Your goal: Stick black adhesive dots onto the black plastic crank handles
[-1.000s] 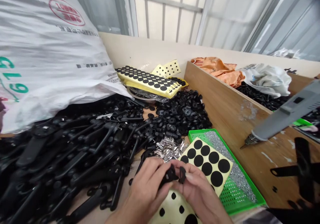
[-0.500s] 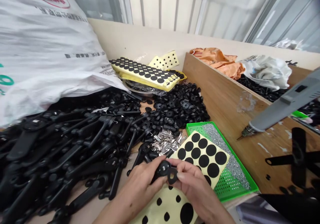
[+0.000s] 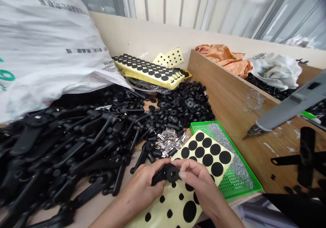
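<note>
Head: right hand (image 3: 197, 178) near green tray (image 3: 233, 188) of silvery bits (image 3: 241, 170)

On the counter (image 3: 126, 184), heaped parts (image 3: 58, 143) lie before a sack (image 3: 51, 44) at left, clips (image 3: 170, 141) to their right — and, toward the front edge, a held piece (image 3: 175, 177) left of a tray (image 3: 234, 187).

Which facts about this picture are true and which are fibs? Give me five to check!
The left hand holds a black plastic part. True.
The right hand holds the grey electric screwdriver. False: the right hand touches a round black pad.
The tray is red. False: the perforated tray is green.
The big white sack is left of the orange bag. True.
Stickers on the sheet overlapping the tray are square. False: those stickers are round.
</note>
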`<state>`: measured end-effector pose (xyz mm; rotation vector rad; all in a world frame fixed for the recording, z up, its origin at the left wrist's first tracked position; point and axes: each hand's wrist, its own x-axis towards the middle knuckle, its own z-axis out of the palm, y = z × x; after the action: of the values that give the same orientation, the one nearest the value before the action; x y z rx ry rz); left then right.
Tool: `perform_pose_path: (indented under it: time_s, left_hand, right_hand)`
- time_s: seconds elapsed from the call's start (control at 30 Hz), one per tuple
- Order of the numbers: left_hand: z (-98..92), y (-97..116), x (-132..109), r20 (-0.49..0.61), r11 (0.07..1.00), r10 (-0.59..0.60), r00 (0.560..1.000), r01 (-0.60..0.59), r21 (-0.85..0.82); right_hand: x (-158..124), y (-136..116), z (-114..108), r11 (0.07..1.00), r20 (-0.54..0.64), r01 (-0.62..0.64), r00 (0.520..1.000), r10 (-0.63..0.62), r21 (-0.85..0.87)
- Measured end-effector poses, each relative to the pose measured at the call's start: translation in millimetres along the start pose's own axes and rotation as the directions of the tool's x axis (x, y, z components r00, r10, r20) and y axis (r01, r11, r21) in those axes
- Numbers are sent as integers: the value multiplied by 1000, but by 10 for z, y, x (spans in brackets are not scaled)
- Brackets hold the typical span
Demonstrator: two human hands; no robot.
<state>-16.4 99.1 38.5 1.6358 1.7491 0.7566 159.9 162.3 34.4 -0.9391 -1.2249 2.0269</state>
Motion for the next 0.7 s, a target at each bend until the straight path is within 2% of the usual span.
perform_pose_path:
  time_s: [0.2,0.7]
  left_hand:
    - [-2,-3,-13,7,997,28,1000,-29,68]
    - [10,-46,-51,4,997,7,1000,-8,77]
  right_hand:
    - [19,-16,-5,994,-18,34,999,-36,-107]
    - [41,11,-19,984,-35,26,999,-32,-176]
